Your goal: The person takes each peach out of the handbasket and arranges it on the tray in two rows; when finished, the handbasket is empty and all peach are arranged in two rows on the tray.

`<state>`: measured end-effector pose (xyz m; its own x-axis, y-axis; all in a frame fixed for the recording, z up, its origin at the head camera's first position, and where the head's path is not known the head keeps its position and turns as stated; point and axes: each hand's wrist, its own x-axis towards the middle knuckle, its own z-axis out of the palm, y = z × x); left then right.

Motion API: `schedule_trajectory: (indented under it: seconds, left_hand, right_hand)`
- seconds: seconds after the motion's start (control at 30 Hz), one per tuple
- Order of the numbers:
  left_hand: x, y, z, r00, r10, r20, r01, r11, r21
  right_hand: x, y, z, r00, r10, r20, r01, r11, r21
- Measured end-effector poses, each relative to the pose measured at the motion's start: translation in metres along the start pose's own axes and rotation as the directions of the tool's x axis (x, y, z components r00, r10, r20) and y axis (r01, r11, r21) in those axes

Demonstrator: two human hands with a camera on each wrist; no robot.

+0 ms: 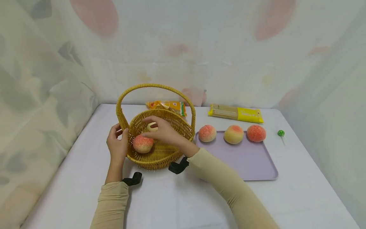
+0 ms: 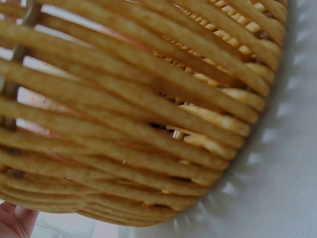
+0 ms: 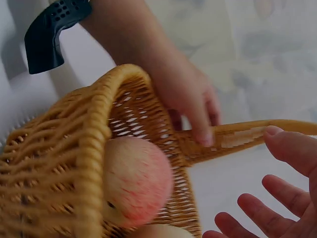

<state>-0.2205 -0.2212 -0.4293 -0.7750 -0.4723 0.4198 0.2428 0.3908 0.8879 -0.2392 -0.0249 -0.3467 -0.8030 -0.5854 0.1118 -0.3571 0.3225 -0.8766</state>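
A yellow wicker basket [image 1: 160,156] with a tall arched handle [image 1: 155,85] stands left of centre. My left hand [image 1: 118,144] grips the foot of the handle on the left side, thumb in front and fingers behind, as the right wrist view also shows. Inside the basket lie a pink-speckled peach [image 1: 143,144] and a paler peach [image 1: 152,126], partly covered by my right hand [image 1: 163,130]. That hand hovers over the basket with its fingers spread and nothing between them. Woven basket wall [image 2: 124,114] fills most of the left wrist view.
To the right, a lilac tray [image 1: 243,162] has three peaches [image 1: 233,135] along its far edge. Behind the basket lies an orange snack packet [image 1: 168,105], and behind the tray a yellow noodle packet [image 1: 235,113]. A green lollipop [image 1: 281,133] rests at far right.
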Motion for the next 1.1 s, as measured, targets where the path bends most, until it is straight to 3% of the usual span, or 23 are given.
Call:
schedule_trajectory:
  seconds: [0.3,0.73,1.1]
  left_hand:
    - [0.002,0.001,0.003,1.0,-0.008,0.004,0.008,1.0,-0.005]
    - [0.002,0.001,0.001,1.0,-0.004,-0.003,0.004,1.0,-0.006]
    - [0.001,-0.001,0.0,1.0,-0.014,-0.004,0.014,1.0,-0.019]
  right_hand:
    - [0.023,0.017,0.025,0.995,0.037,0.097,-0.033,0.999,-0.042]
    - [0.035,0.024,0.043,0.981,0.116,0.155,-0.074,0.964,-0.254]
    - [0.041,0.033,0.049,0.966,0.184,0.183,-0.137,0.96,-0.246]
